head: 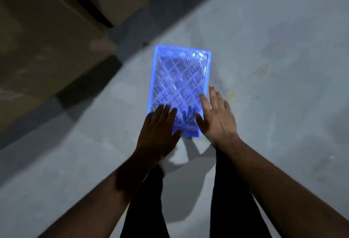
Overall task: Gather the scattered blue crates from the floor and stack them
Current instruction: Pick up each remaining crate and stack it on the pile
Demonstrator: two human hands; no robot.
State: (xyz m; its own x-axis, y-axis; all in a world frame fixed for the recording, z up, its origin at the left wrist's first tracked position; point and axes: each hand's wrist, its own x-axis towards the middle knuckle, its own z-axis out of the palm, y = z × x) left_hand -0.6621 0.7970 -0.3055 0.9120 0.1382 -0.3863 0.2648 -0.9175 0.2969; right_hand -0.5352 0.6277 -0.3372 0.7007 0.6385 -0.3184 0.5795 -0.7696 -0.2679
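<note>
One blue crate (180,90) is sitting on the grey concrete floor (273,48), its open top facing up and its lattice bottom showing through; the shot is motion-blurred. Both hands are reaching over the crate's near end. The left hand (160,126) is lying over the near-left corner of the crate, fingers (166,110) straight and spread, thumb pointing toward the crate's near edge, gripping nothing. The right hand (217,116) is lying along the crate's near-right edge, fingers straight and slightly fanned, also holding nothing. Whether either palm is actually touching the rim is hard to tell through the blur. Dark trouser legs (149,200) are showing just below the crate's near end, between the forearms. Large brown cardboard boxes (47,48) are standing well to the left of and beyond the crate, with a dark gap running between them.
</note>
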